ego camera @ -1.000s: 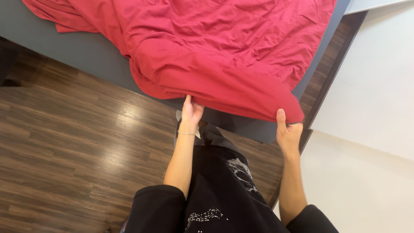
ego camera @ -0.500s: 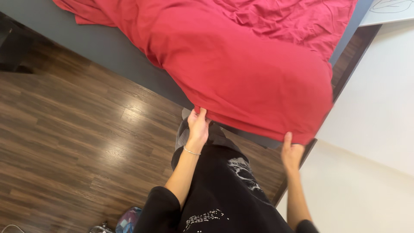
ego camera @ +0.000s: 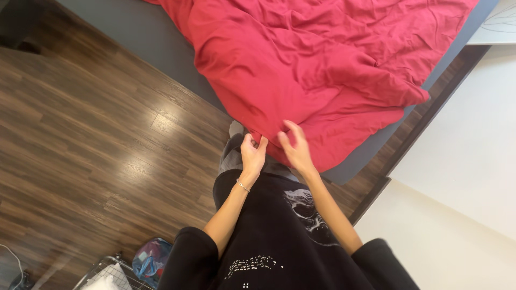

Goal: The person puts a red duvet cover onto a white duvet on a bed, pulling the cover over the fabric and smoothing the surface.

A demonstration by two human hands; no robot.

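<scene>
A crumpled red duvet [ego camera: 322, 70] lies across a grey bed [ego camera: 145, 37], one corner hanging over the near edge. My left hand [ego camera: 252, 153] pinches the duvet's lower edge, a thin bracelet on its wrist. My right hand [ego camera: 294, 146] is just beside it, fingers curled and spread over the same edge; whether it grips the cloth is unclear. Both bare forearms come out of black sleeves.
Dark wood floor [ego camera: 97, 150] stretches to the left. A wire basket [ego camera: 110, 274] and a blue and purple bag [ego camera: 150, 258] sit at the bottom left. A white wall [ego camera: 462, 177] with a dark skirting strip runs along the right of the bed.
My hands have come together at the duvet's near edge; before, they were wide apart along it. The duvet's right corner has bunched up on the bed.
</scene>
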